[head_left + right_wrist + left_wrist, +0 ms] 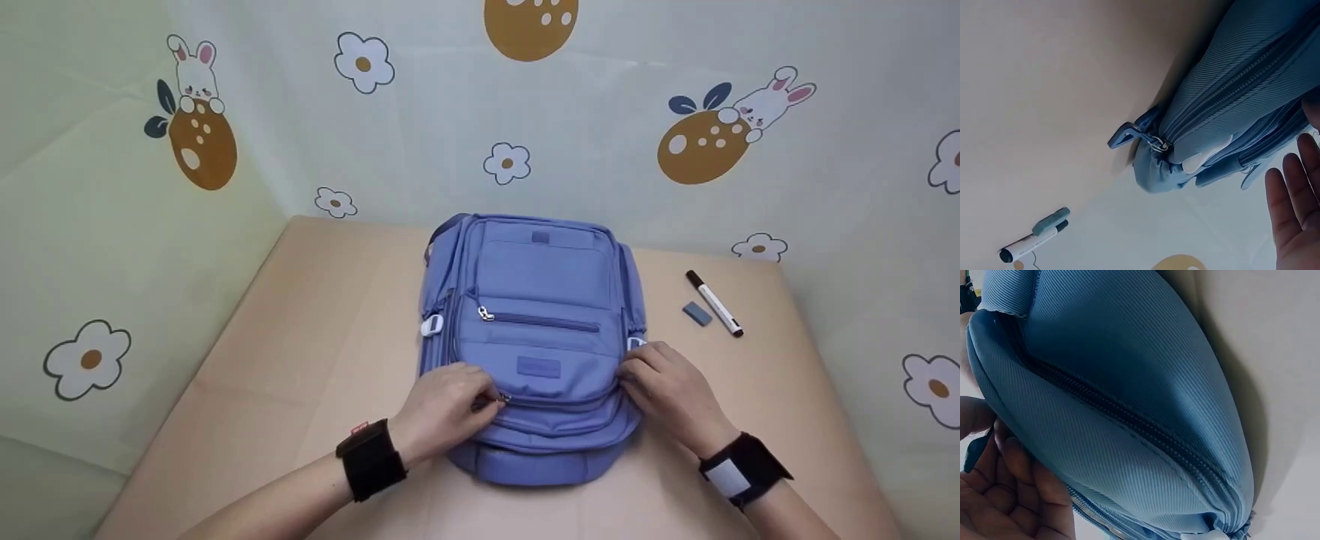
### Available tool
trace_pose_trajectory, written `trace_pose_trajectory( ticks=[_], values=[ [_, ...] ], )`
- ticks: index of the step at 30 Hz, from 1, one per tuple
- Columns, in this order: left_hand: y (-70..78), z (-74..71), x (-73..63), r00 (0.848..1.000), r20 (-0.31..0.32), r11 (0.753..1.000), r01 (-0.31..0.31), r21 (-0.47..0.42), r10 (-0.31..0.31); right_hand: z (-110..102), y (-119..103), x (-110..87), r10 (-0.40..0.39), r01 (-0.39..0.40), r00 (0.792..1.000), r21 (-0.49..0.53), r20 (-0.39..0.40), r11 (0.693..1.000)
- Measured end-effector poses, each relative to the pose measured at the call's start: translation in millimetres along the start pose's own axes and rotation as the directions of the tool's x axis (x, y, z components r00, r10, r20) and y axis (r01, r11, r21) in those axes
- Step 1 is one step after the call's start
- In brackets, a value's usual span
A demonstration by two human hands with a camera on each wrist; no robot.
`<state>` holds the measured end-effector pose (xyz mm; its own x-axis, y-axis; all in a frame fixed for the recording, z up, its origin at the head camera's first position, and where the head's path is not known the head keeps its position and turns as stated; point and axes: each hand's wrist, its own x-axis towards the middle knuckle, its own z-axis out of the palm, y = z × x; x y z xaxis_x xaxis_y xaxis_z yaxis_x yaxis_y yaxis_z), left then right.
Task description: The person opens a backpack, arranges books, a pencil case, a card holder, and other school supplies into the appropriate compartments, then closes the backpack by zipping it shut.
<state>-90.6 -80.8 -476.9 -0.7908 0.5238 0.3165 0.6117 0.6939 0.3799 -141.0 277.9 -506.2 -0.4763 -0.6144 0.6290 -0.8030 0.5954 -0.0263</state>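
Note:
A blue backpack lies front side up on the table, its base toward me. My left hand pinches the zipper pull of the lower front pocket. In the left wrist view, the pull's blue tab sticks out between thumb and finger of that left hand, the other fingers curled. At the backpack's right edge, my right hand grips the fabric near the pocket's end. Its other fingers extend loosely in the right wrist view; the pinch itself is mostly out of frame there.
To the right of the backpack lie a white marker with black ends and a small blue-grey eraser-like block. A printed curtain stands behind and beside the tan table. White buckles sit on the backpack's sides.

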Motion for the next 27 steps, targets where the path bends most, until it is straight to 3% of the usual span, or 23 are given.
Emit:
trace_pose_trajectory(
  ticks=[5, 10, 17, 23, 27],
  values=[
    [2.1, -0.3, 1.1, 1.0, 0.003, 0.999, -0.005, 0.032, 0.005, 0, 1, 0.6, -0.036, 0.036, 0.999, -0.005, 0.01, 0.999],
    [7.9, 3.8, 5.9, 0.996, -0.02, 0.991, -0.087, 0.103, 0.089, 2, 1, 0.4, -0.043, 0.043, 0.999, 0.016, -0.003, 0.999],
    [23.6, 14.6, 18.9, 0.978, -0.063, 0.963, -0.181, 0.202, 0.197, 2, 0, -1.0, -0.038, 0.039, 0.999, 0.042, -0.016, 0.998],
    [43.4, 27.8, 35.3, 0.96, -0.026, 0.928, -0.264, 0.264, 0.28, 2, -1, -1.3, -0.031, 0.031, 0.999, 0.034, -0.012, 0.999],
    [51.2, 34.1, 43.7, 0.955, 0.005, 0.913, -0.286, 0.29, 0.298, 2, -2, -1.3, -0.026, 0.026, 1.0, 0.021, -0.005, 0.999]
  ],
)
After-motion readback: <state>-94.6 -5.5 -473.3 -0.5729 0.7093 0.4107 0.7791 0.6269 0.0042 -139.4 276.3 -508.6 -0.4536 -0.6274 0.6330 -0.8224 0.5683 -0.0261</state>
